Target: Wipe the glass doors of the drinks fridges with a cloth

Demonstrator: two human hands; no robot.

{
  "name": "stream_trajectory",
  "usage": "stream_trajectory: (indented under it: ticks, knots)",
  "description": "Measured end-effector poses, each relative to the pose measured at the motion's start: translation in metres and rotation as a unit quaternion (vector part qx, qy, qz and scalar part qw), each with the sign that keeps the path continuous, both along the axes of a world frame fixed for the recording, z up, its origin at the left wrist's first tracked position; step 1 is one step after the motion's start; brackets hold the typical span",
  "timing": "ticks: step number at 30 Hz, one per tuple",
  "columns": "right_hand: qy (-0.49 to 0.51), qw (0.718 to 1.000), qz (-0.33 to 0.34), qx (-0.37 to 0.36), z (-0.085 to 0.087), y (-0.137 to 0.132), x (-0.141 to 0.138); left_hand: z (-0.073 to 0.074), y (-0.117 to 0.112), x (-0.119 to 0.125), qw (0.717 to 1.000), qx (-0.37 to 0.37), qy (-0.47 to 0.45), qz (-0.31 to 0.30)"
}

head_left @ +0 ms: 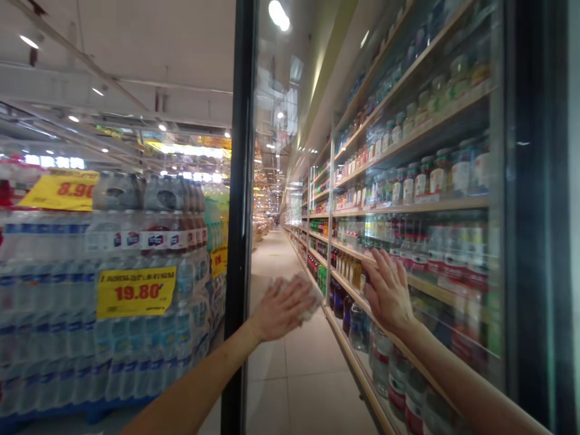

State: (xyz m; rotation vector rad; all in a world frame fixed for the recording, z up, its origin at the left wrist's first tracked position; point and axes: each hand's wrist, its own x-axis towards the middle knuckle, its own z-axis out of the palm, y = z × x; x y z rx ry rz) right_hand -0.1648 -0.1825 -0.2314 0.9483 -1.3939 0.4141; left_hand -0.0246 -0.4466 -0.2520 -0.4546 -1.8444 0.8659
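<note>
A glass door (285, 157) with a black frame (242, 181) stands in front of me. My left hand (285, 307) lies flat toward the glass, blurred by motion, pressing a pale, crumpled cloth (312, 305) under its fingers. Further right, my right hand (388, 293) is open, its fingers stretched upward at the glass. Whether its fingertips touch the pane cannot be made out. Nothing shows in the right hand.
Long shelves of bottled drinks (435, 178) appear in the glass on the right, with a tiled floor (272, 368) beside them. At left, shrink-wrapped water bottles (49, 338) are stacked high, carrying a yellow price sign (136, 292). A dark upright frame (530, 211) borders the right side.
</note>
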Motion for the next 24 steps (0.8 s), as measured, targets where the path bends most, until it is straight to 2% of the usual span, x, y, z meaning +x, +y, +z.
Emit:
stream_trajectory:
  ticks: [1,3,4,5,6,8,9,10,11,13,15,16,17,18,20,22,23,24]
  knots:
    - [0.0,1.0,-0.001,-0.002,0.0,0.001,0.0,0.012,0.001,-0.002,0.996,0.071,0.052,0.018]
    - [-0.005,1.0,0.0,-0.012,-0.001,0.002,0.0,0.038,0.004,-0.008,0.962,0.215,0.156,0.058]
    - [-0.01,1.0,0.0,-0.016,-0.001,0.002,0.0,0.047,0.007,-0.011,0.947,0.253,0.187,0.068]
    - [-0.015,1.0,0.0,-0.017,-0.001,0.002,0.0,0.052,0.01,-0.014,0.945,0.255,0.195,0.066]
    - [-0.017,1.0,0.001,-0.016,-0.002,0.002,0.001,0.053,0.014,-0.016,0.959,0.217,0.176,0.052]
    - [-0.009,1.0,0.003,-0.006,-0.002,0.001,0.001,0.05,0.019,-0.018,0.994,0.071,0.08,0.008]
    - [-0.002,1.0,0.004,0.0,-0.002,0.002,0.001,0.05,0.021,-0.019,0.999,0.008,0.034,-0.012]
    - [0.005,1.0,0.005,0.003,-0.002,0.002,0.001,0.053,0.022,-0.02,0.999,-0.022,0.008,-0.022]
    - [0.009,1.0,0.006,0.004,-0.002,0.003,0.001,0.06,0.022,-0.021,1.0,-0.014,0.005,-0.021]
    - [0.006,1.0,0.005,-0.002,-0.001,0.005,0.0,0.082,0.022,-0.024,0.993,0.098,0.062,0.005]
    - [-0.001,1.0,0.003,-0.009,-0.001,0.008,-0.001,0.103,0.023,-0.027,0.959,0.241,0.147,0.035]
    - [-0.004,1.0,0.002,-0.01,-0.002,0.009,-0.001,0.108,0.025,-0.028,0.941,0.286,0.175,0.044]
    - [-0.004,1.0,0.001,-0.01,-0.002,0.009,-0.001,0.109,0.027,-0.03,0.935,0.298,0.185,0.044]
    - [-0.003,1.0,-0.001,-0.007,-0.003,0.01,-0.002,0.106,0.029,-0.031,0.947,0.271,0.169,0.034]
    - [0.003,1.0,-0.004,0.0,-0.004,0.01,-0.002,0.097,0.033,-0.032,0.989,0.129,0.077,-0.003]
    - [0.008,1.0,-0.007,0.004,-0.003,0.011,-0.003,0.094,0.035,-0.033,1.0,0.009,-0.005,-0.03]
    - [0.01,1.0,-0.008,0.001,-0.002,0.012,-0.003,0.098,0.035,-0.033,1.0,0.006,-0.01,-0.029]
    - [0.01,1.0,-0.009,-0.005,0.0,0.012,-0.004,0.105,0.034,-0.033,0.999,0.047,0.014,-0.02]
